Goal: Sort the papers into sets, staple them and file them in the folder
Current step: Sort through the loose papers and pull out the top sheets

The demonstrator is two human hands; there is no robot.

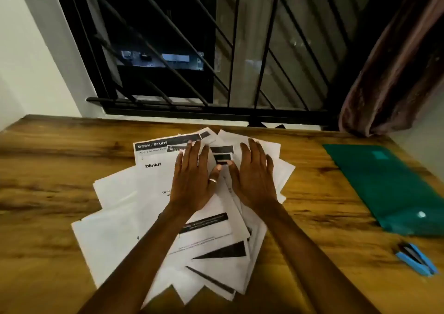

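Note:
A loose, fanned heap of several white printed papers (115,232) covers the middle of the wooden desk (48,169). My left hand (192,181) lies flat on the heap with straight fingers and a ring on the thumb. My right hand (254,176) lies flat beside it, fingers spread, on the right part of the heap. Neither hand grips a sheet. A green folder (384,184) lies shut on the desk at the right. A blue stapler (415,261) rests near the desk's right front, below the folder.
A barred window (216,49) rises behind the desk's far edge. A brown curtain (396,73) hangs at the far right corner. A white wall (28,61) stands at the left. Bare wood shows left of the papers and between the papers and the folder.

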